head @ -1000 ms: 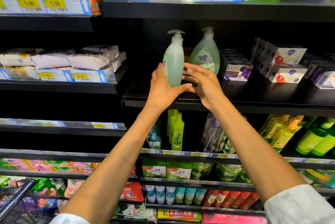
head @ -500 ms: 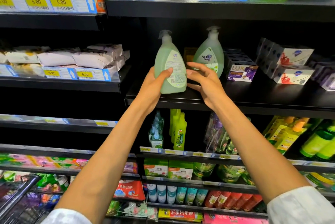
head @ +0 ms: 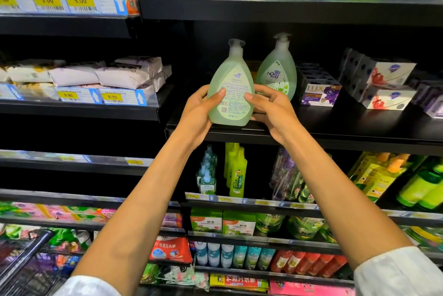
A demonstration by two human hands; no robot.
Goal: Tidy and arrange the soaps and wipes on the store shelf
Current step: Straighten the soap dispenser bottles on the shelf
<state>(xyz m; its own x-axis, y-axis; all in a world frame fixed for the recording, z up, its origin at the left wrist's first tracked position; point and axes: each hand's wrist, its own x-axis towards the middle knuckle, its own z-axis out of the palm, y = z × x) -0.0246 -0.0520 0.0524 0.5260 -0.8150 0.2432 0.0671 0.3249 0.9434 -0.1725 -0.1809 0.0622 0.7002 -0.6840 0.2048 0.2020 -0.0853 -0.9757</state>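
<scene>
Since half a second ago the green soap bottle (head: 231, 89) has been turned further, so its back label now faces the camera square on, and the right hand (head: 272, 108) has been brought from just beside it onto its side. It's held between both hands: the left hand (head: 199, 112) is wrapped round the lower left edge with the thumb laid across the label, and the right hand is curled round the lower right edge, thumb tip pressed on the label too. The bottle sits upright between the palms, its base at the front lip of the dark shelf (head: 347, 128); whether it's actually resting on the shelf or lifted a hair can't quite be made out.

It's a teardrop-shaped pump bottle, translucent pale green, with a clear pump head at the top and a light label full of tiny print plus a barcode.

Just behind and to the right, a second pump bottle (head: 278, 70) of the same kind is stood with its front logo showing. Further right, a purple LUX soap box (head: 320, 95) is seen, then stacked white soap boxes (head: 386, 84). On the left shelf, white wrapped packs (head: 107, 75) are piled above 9.90 price tags (head: 91, 96).
</scene>
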